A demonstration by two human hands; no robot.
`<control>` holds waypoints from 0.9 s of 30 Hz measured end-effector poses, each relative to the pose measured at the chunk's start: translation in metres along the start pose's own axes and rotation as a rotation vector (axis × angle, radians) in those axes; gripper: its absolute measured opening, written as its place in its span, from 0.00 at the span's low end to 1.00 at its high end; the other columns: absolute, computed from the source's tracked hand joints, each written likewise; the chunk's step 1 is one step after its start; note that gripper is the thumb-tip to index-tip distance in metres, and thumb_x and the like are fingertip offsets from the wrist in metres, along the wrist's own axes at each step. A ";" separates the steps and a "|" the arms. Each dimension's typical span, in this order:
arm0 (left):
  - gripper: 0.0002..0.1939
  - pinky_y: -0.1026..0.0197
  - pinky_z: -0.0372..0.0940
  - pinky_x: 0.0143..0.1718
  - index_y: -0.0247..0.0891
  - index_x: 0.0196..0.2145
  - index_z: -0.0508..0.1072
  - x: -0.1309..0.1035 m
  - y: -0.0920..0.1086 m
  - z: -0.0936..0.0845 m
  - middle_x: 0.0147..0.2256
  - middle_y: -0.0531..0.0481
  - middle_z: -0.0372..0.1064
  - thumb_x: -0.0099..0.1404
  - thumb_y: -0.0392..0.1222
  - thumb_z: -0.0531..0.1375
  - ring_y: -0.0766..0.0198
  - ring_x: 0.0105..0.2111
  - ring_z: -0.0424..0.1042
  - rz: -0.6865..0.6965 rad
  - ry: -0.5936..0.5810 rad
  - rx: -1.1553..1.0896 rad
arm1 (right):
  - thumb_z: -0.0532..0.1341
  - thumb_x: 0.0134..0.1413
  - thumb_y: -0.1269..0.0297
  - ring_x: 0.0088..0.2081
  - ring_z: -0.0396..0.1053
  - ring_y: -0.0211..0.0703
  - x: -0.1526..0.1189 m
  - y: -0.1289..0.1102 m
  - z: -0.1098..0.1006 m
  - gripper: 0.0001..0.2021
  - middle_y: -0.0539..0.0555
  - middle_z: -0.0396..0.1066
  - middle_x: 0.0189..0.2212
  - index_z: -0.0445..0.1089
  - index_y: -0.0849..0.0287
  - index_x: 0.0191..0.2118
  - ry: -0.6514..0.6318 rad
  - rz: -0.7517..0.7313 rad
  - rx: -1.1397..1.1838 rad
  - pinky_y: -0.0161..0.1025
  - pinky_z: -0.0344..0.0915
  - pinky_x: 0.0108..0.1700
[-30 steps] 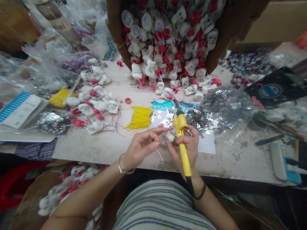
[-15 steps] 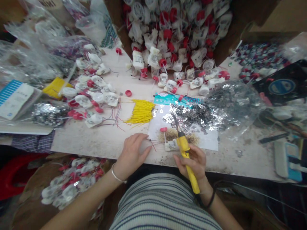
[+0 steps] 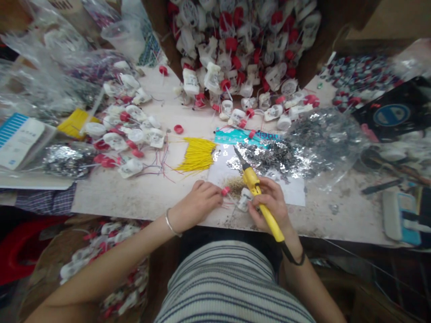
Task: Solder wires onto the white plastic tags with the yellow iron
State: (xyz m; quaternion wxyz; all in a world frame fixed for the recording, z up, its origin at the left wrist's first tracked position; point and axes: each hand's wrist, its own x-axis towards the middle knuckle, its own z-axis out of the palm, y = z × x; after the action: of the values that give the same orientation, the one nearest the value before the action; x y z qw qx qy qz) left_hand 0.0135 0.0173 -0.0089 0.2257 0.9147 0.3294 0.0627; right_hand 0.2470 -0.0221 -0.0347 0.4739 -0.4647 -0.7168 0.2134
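Observation:
My right hand [image 3: 271,204] is wrapped round a yellow soldering iron [image 3: 261,197], its dark tip pointing up and left over the paper. The fingers of that hand also touch a white plastic part [image 3: 244,198]. My left hand [image 3: 200,202] has its fingers together beside the small red cap [image 3: 225,191]; whatever lies between the fingertips is too small to make out. Thin wires run between the cap and the white part. Brown residue [image 3: 235,183] covers the paper just above them. A bundle of yellow wires [image 3: 198,154] rests ahead of my left hand.
Small metal pieces [image 3: 272,154] spill from a clear bag [image 3: 330,139]. A large box [image 3: 158,27] of white and red parts stands at the back. More such parts [image 3: 134,134] lie left, and a blue-white device [image 3: 400,217] sits right.
My left hand has moved right, to the red cap, and its fingers have drawn together. My right hand has shifted up a little with the iron. The white part is turned and the cap sits lower.

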 end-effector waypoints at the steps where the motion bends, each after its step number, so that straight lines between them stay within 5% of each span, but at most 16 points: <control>1: 0.07 0.54 0.56 0.44 0.37 0.35 0.70 0.001 0.001 0.001 0.38 0.46 0.69 0.67 0.36 0.52 0.59 0.39 0.64 -0.043 0.063 -0.095 | 0.63 0.39 0.79 0.49 0.68 0.46 -0.001 -0.002 0.000 0.12 0.51 0.59 0.53 0.67 0.54 0.30 0.026 0.001 0.004 0.44 0.73 0.46; 5: 0.05 0.57 0.61 0.43 0.38 0.34 0.66 0.004 0.017 0.004 0.34 0.49 0.67 0.67 0.39 0.52 0.62 0.38 0.66 -0.293 0.296 -0.532 | 0.67 0.39 0.75 0.49 0.68 0.46 -0.007 -0.016 0.014 0.13 0.52 0.56 0.53 0.63 0.55 0.29 0.217 0.140 0.214 0.45 0.75 0.44; 12: 0.07 0.54 0.62 0.48 0.40 0.34 0.67 0.011 0.044 0.019 0.36 0.47 0.67 0.66 0.45 0.54 0.59 0.40 0.67 -0.451 0.372 -0.869 | 0.67 0.43 0.69 0.44 0.72 0.43 -0.002 -0.033 0.043 0.15 0.54 0.56 0.52 0.57 0.56 0.28 0.408 0.611 0.569 0.38 0.76 0.34; 16: 0.08 0.56 0.66 0.42 0.40 0.36 0.67 0.011 0.041 0.025 0.35 0.48 0.70 0.66 0.46 0.54 0.61 0.37 0.69 -0.568 0.451 -1.009 | 0.66 0.43 0.71 0.47 0.70 0.45 -0.004 -0.034 0.040 0.13 0.56 0.56 0.53 0.58 0.57 0.28 0.437 0.592 0.501 0.36 0.76 0.32; 22: 0.05 0.52 0.59 0.44 0.41 0.35 0.73 0.012 0.035 0.019 0.33 0.50 0.74 0.63 0.43 0.58 0.59 0.37 0.70 -0.431 0.340 -0.549 | 0.66 0.44 0.75 0.56 0.62 0.47 -0.010 -0.032 0.033 0.11 0.53 0.65 0.45 0.63 0.55 0.28 0.278 0.301 0.198 0.47 0.71 0.49; 27: 0.06 0.48 0.50 0.42 0.43 0.35 0.73 0.015 0.039 0.012 0.33 0.51 0.75 0.66 0.40 0.55 0.58 0.35 0.68 -0.384 0.229 -0.190 | 0.61 0.47 0.76 0.47 0.70 0.46 -0.026 -0.035 0.003 0.14 0.54 0.68 0.46 0.66 0.53 0.40 0.231 0.283 0.236 0.48 0.73 0.45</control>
State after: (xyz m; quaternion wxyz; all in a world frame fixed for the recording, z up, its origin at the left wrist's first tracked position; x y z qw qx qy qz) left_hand 0.0502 -0.0040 -0.0024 0.2798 0.7968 0.5134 0.1525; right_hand 0.2316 -0.0609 -0.0227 0.5693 -0.5234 -0.5555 0.3054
